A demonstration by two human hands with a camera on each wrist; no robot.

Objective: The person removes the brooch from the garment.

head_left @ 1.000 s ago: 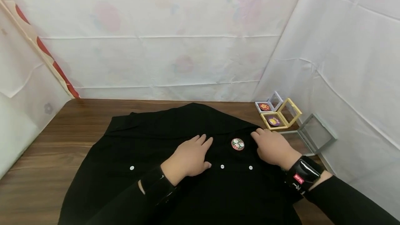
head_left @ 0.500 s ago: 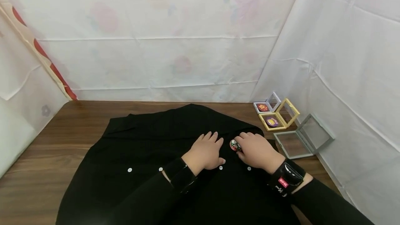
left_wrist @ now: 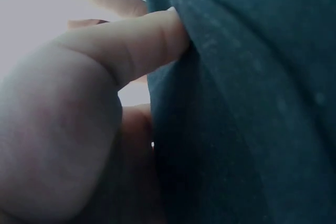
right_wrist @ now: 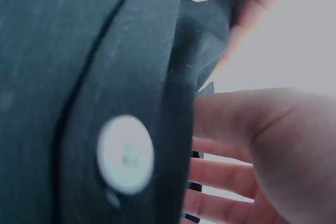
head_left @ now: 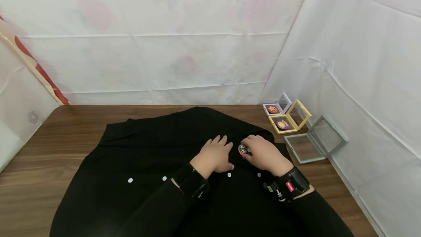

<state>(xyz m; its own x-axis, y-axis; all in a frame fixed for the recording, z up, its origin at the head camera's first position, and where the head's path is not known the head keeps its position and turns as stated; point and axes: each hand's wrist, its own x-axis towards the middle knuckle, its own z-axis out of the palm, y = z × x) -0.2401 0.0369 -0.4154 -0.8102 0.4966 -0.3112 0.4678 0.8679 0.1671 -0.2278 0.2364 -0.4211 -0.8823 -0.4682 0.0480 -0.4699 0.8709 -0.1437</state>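
A black shirt (head_left: 141,156) with white buttons (head_left: 130,180) lies spread over the wooden table. My left hand (head_left: 212,156) rests on it with fingers spread, and in the left wrist view its thumb (left_wrist: 142,43) touches the dark cloth. Just to the right, my right hand (head_left: 264,154) pinches a round patterned pin badge (head_left: 242,150) on the shirt; the hand covers the badge's right part. In the right wrist view the thumb (right_wrist: 226,116) lies against the cloth near a white button (right_wrist: 126,153), with the other fingers partly behind the cloth.
At the back right stand three open hinged cases: a lilac one (head_left: 265,111) and a yellow one (head_left: 273,128), each with a round badge inside, and a grey-green one (head_left: 304,161). White cloth walls (head_left: 164,61) border the wooden table (head_left: 42,164).
My right hand has moved left from the shirt's right edge onto the badge and grips it. The left hand has shifted right, closer to the badge. The head view has turned slightly right.
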